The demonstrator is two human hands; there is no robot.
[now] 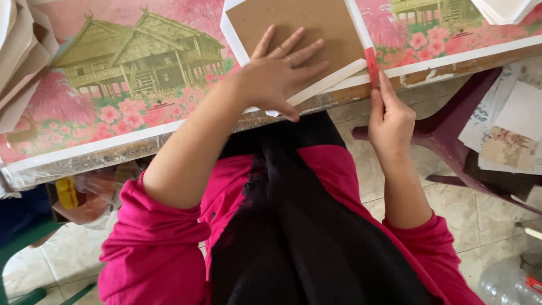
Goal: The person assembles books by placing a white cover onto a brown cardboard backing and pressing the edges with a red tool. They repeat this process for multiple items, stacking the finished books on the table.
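My left hand (279,73) lies flat, fingers spread, on a brown cardboard sheet (293,22) that rests on a larger white paper sheet (327,85) at the table's near edge. My right hand (389,121) grips a thin red tool (371,65), like a cutter or pen, held against the right edge of the white sheet. Pink sleeves cover both upper arms, and a black cloth hangs down my front.
The table (113,147) wears a pink cover printed with houses and flowers. Stacked card pieces (17,62) sit at the left, white sheets (505,8) at the top right. A dark red plastic stool (446,130) holds papers (508,130) at the right. Tiled floor lies below.
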